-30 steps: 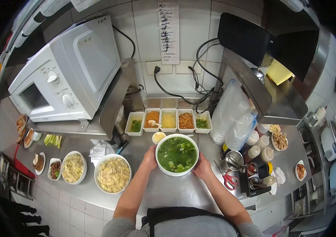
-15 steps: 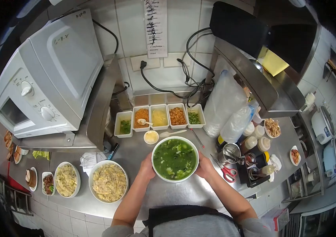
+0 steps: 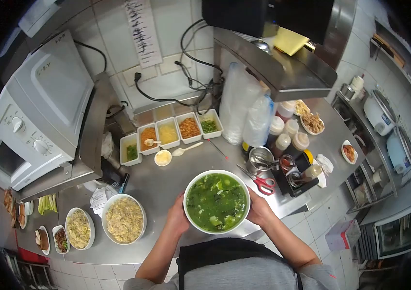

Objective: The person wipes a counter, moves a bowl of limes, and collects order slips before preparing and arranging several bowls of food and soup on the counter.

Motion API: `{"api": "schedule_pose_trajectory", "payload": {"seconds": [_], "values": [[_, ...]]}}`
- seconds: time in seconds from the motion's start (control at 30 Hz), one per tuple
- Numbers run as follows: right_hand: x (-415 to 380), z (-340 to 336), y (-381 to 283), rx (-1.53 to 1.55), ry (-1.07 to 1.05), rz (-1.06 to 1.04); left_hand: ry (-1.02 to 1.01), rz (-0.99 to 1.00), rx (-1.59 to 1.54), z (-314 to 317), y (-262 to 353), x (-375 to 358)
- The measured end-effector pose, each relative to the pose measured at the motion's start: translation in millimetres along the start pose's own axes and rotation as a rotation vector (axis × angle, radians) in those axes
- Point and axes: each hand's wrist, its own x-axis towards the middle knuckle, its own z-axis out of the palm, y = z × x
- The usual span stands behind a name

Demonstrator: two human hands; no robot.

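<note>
Between both hands is a white bowl of green soup (image 3: pixel 216 202) with leafy pieces in it, held level near my body at the counter's front edge. My left hand (image 3: pixel 178 216) is wrapped round the bowl's left side. On the opposite side, my right hand (image 3: pixel 259 208) grips the rim and wall; the fingertips of both hands are hidden under the bowl. Red-handled scissors (image 3: pixel 265 185) lie just beyond my right hand. A small cup of yellowish-white food (image 3: pixel 163 157) and a pale spoon (image 3: pixel 187 149) rest behind the bowl.
Two large bowls of rice-like food (image 3: pixel 124 221) (image 3: pixel 79 228) stand left. White tubs (image 3: pixel 168 133) line the back. A microwave (image 3: pixel 45 106) sits on a left shelf (image 3: pixel 87 150). Plastic bags (image 3: pixel 239 104), squeeze bottles (image 3: pixel 300 141) and a black caddy (image 3: pixel 295 186) are at right.
The view has turned and shifted toward the right. Both hands have brought the soup bowl closer to my body, and it appears larger. My grip on it is unchanged.
</note>
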Motion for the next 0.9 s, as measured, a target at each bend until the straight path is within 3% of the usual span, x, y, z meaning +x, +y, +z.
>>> {"api": "schedule_pose_trajectory", "payload": {"seconds": [0.17, 0.37, 0.7, 0.9], "values": [[-52.2, -17.2, 2.2, 0.030, 0.064, -0.052, -0.138, -0.002, 0.036, 10.7, -35.3, -24.3], [-114.7, -52.7, -0.2, 0.029, 0.099, -0.099, -0.106, -0.052, 0.034, 49.4, -81.1, -65.3], [-232.5, -149.1, -15.9, 0.088, 0.192, -0.202, -0.195, -0.112, 0.141, 122.5, -197.6, -104.5], [-294.0, -227.3, -22.7, 0.162, 0.301, -0.275, -0.357, -0.257, 0.125, 181.5, -274.8, -109.1]]}}
